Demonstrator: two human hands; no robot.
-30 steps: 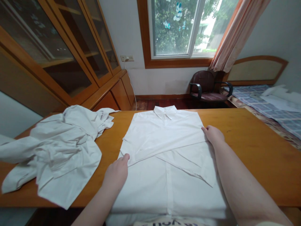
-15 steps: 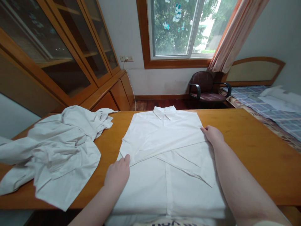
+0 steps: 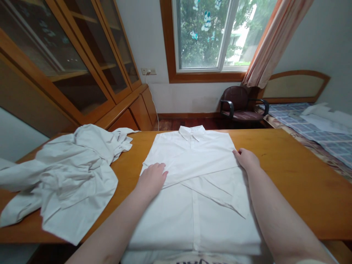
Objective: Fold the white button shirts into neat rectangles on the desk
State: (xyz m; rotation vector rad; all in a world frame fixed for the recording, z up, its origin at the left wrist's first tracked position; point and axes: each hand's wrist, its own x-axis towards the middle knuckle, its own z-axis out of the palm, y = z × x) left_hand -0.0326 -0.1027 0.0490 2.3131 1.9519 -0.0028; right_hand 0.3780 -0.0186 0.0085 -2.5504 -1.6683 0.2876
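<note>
A white collared shirt (image 3: 189, 205) lies spread on the wooden table, collar at the far edge and sleeves folded across its front. My left hand (image 3: 154, 178) rests palm down on the folded sleeve at the shirt's left side, fingers stretched out and thumb apart. At the right edge, my right hand (image 3: 246, 158) pinches the shirt's side between thumb and fingers. The fingertips there are partly hidden. To the left, a second white garment (image 3: 79, 179) lies crumpled, apart from both hands.
The wooden table (image 3: 291, 183) stretches to both sides. Beyond it stand a glass-door cabinet (image 3: 110, 99) at left, an armchair (image 3: 239, 104) and a bed (image 3: 310, 121) at right. A white cable (image 3: 153, 95) hangs from a wall socket.
My left hand has let go of the sleeve's left edge and moved up and right, onto the cloth. My right hand stays at the right edge.
</note>
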